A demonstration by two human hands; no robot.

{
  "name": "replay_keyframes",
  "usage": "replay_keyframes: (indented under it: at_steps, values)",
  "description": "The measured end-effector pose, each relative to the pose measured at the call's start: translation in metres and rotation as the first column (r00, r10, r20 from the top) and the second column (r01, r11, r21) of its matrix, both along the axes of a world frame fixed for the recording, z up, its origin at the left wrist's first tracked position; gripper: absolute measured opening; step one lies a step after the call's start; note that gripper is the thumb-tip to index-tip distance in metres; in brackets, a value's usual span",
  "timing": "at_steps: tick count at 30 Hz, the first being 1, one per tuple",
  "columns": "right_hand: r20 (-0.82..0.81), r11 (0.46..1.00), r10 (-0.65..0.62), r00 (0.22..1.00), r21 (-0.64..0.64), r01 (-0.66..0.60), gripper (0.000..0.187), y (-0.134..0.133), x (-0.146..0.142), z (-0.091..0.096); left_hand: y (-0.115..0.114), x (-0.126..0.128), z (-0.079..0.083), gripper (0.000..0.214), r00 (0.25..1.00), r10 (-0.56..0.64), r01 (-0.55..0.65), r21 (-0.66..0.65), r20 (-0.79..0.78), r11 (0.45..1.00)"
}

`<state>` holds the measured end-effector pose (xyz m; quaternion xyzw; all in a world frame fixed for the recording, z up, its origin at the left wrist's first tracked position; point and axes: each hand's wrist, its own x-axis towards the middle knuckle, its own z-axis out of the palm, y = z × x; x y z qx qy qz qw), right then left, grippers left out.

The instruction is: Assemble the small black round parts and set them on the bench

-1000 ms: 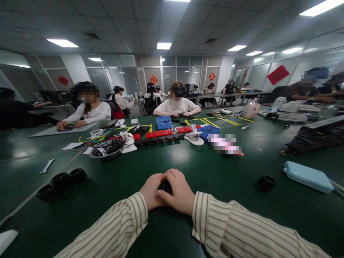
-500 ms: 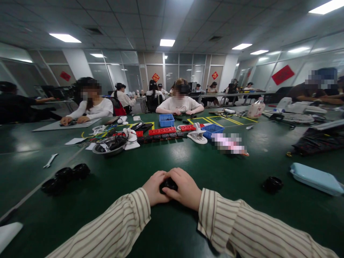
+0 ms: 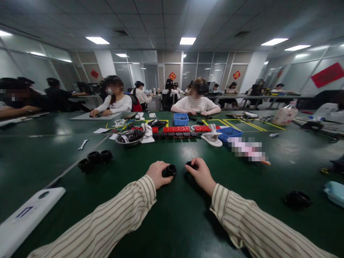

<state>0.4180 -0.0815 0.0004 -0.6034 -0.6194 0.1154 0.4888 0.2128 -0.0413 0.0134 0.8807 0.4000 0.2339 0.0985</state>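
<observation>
My left hand [image 3: 159, 174] is closed round a black hollow cylindrical part [image 3: 171, 170], whose round opening faces me. A short gap to the right, my right hand [image 3: 202, 175] grips a second black round part [image 3: 191, 165]; the fingers hide most of it. Both hands are low over the green tabletop [image 3: 172, 211]. Several similar black round parts [image 3: 94, 157] sit together to the left. Another glossy black round part [image 3: 297, 199] lies off to the right.
A white device [image 3: 34, 215] lies at the lower left, with a wrench [image 3: 83, 144] beyond. Ahead are a metal bowl [image 3: 129, 142], a power strip row [image 3: 176, 129], a white clamp [image 3: 212, 137] and a blue tray [image 3: 230, 133]. A person [image 3: 195, 104] sits opposite.
My hands, earlier together around one black part, are now apart, each with a black piece. The view has turned left, so the surroundings appear shifted to the right.
</observation>
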Motion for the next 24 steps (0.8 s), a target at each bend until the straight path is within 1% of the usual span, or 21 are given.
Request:
replay_keyframes:
  at_steps: [2,5,8,12,16,20,21,22,24]
  values:
    - [0.050,0.999,0.032,0.998,-0.025,-0.031,0.024,-0.002,-0.001,0.003,0.006,-0.015,-0.002,0.037,0.993,0.111,-0.111,-0.010,-0.025,0.994]
    - [0.124,0.992,0.097,0.988,-0.093,-0.085,0.024,-0.008,-0.005,0.008,0.014,-0.044,-0.004,0.039,0.957,0.288,-0.289,-0.033,-0.044,0.957]
    - [0.156,0.980,0.116,0.981,-0.177,-0.088,0.022,-0.013,-0.007,0.011,0.018,-0.077,-0.003,0.045,0.891,0.451,-0.452,-0.013,-0.057,0.892]
    - [0.199,0.965,0.139,0.970,-0.249,-0.087,0.027,-0.016,-0.007,0.010,0.010,-0.115,0.004,0.046,0.771,0.625,-0.620,0.079,-0.123,0.781]
    - [0.243,0.960,0.167,0.955,-0.261,-0.102,0.030,-0.018,-0.007,0.010,-0.004,-0.142,0.013,0.046,0.649,0.741,-0.718,0.186,-0.171,0.671]
    - [0.269,0.968,0.171,0.948,-0.226,-0.110,0.034,-0.020,-0.008,0.011,-0.011,-0.158,0.015,0.046,0.488,0.857,-0.784,0.349,-0.165,0.513]
    - [0.272,0.970,0.165,0.948,-0.219,-0.106,0.034,-0.021,-0.008,0.011,-0.012,-0.160,0.015,0.046,0.462,0.872,-0.782,0.389,-0.162,0.487]
    - [0.275,0.971,0.162,0.948,-0.216,-0.103,0.035,-0.022,-0.009,0.011,-0.012,-0.162,0.015,0.045,0.448,0.879,-0.774,0.421,-0.164,0.473]
    - [0.287,0.971,0.160,0.945,-0.220,-0.098,0.035,-0.023,-0.009,0.011,-0.011,-0.164,0.016,0.044,0.441,0.878,-0.742,0.475,-0.184,0.473]
